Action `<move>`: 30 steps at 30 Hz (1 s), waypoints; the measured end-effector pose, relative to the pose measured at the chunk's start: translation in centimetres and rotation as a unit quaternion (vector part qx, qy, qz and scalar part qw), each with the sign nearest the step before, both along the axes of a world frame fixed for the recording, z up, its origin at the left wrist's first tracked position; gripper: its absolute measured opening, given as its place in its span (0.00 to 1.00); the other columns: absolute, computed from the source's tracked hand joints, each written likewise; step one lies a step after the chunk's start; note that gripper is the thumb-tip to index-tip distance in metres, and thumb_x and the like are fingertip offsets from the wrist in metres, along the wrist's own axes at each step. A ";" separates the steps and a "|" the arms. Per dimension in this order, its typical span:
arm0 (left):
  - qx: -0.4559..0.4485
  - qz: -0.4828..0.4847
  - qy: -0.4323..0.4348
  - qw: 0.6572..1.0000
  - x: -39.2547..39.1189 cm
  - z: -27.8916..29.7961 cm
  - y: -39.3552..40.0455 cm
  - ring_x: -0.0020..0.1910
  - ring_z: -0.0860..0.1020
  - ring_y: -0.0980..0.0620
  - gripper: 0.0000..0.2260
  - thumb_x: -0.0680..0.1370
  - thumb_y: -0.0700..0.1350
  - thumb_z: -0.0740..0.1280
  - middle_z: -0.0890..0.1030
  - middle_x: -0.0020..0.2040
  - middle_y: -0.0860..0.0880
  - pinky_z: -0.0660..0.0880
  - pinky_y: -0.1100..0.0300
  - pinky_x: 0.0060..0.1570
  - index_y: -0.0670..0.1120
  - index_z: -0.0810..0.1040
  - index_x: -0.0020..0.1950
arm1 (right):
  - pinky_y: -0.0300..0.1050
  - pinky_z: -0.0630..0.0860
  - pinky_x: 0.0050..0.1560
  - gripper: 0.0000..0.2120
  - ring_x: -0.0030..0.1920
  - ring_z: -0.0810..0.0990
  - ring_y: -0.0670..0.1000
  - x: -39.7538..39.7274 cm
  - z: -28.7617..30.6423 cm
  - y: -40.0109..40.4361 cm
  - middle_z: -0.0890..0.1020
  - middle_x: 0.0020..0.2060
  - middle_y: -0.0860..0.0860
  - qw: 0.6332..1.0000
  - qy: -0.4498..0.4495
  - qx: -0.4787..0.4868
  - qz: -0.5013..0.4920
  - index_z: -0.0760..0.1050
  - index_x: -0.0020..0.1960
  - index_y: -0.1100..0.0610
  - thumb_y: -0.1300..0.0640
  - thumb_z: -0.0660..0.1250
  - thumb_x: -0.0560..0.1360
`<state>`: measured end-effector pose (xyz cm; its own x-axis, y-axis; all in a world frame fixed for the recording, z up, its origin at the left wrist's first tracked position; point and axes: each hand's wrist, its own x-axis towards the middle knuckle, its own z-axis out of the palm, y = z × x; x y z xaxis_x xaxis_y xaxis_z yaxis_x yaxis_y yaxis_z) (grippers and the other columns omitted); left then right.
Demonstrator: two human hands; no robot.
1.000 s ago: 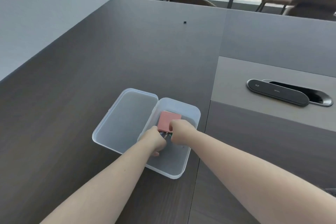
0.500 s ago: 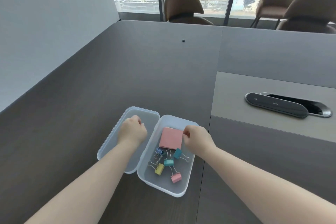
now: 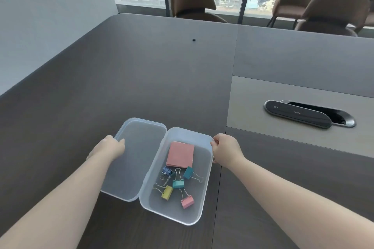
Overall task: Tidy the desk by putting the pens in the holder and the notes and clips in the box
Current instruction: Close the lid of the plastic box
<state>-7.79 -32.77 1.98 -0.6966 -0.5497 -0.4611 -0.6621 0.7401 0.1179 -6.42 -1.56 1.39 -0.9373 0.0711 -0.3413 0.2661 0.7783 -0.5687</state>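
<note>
A clear plastic box (image 3: 199, 215) lies open on the dark table, its hinged lid (image 3: 133, 159) folded flat to the left. Inside the box lie a pink pad of notes (image 3: 180, 154) and several coloured binder clips (image 3: 178, 184). My left hand (image 3: 110, 146) grips the lid's far left edge. My right hand (image 3: 224, 150) pinches the box's right rim near its far corner. No pens or pen holder are in view.
A black oval cable hatch (image 3: 299, 114) sits in the grey table strip to the right. A tiny black dot (image 3: 193, 40) lies far up the table. Brown chairs (image 3: 192, 0) stand behind the far edge, before the windows.
Both hands have come out of the box and spread apart, the left to the lid's edge, the right to the box rim. The notes and clips now lie uncovered.
</note>
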 end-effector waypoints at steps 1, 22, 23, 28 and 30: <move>-0.010 -0.004 0.013 1.000 0.0 0.1 -0.4 0.56 0.75 0.39 0.21 0.79 0.55 0.55 0.77 0.61 0.42 0.73 0.50 0.56 0.42 0.71 0.65 | 0.56 0.80 0.50 0.13 0.46 0.82 0.62 -0.1 0.0 0.1 0.82 0.48 0.60 1.000 0.005 -0.003 0.000 0.76 0.52 0.64 0.57 0.57 0.80; 0.247 -0.164 0.141 0.945 2.9 14.2 8.3 0.26 0.65 0.51 0.18 0.74 0.51 0.69 0.67 0.27 0.50 0.62 0.63 0.25 0.46 0.65 0.31 | 0.58 0.79 0.56 0.15 0.54 0.80 0.62 2.3 2.6 2.4 0.80 0.52 0.61 0.994 -0.049 -0.091 0.030 0.77 0.56 0.66 0.62 0.56 0.77; 0.243 -0.178 0.135 0.944 3.2 14.1 9.7 0.26 0.66 0.51 0.18 0.74 0.51 0.70 0.67 0.27 0.50 0.63 0.63 0.25 0.46 0.65 0.31 | 0.58 0.78 0.57 0.15 0.55 0.79 0.62 2.6 2.7 2.7 0.80 0.52 0.60 0.994 -0.046 -0.100 0.022 0.77 0.57 0.66 0.62 0.56 0.77; 0.195 -0.245 0.105 0.944 4.0 10.7 16.5 0.26 0.70 0.50 0.19 0.73 0.51 0.69 0.71 0.25 0.50 0.69 0.62 0.30 0.46 0.65 0.29 | 0.61 0.79 0.54 0.14 0.53 0.80 0.65 3.9 2.3 4.7 0.80 0.50 0.65 0.991 -0.028 -0.133 -0.018 0.75 0.54 0.70 0.62 0.56 0.76; 0.132 -0.277 0.094 0.947 4.5 8.3 18.6 0.30 0.71 0.51 0.17 0.74 0.52 0.67 0.72 0.28 0.52 0.68 0.62 0.32 0.48 0.66 0.29 | 0.59 0.80 0.54 0.14 0.52 0.82 0.63 4.5 2.1 5.6 0.80 0.48 0.62 0.989 -0.035 -0.138 -0.026 0.76 0.56 0.68 0.62 0.57 0.78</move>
<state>-3.29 -14.19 10.30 -0.9279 0.0420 -0.3703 -0.1291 0.8959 0.4251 -1.90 4.07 3.47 -0.9079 0.0141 -0.4190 0.3487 0.5803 -0.7360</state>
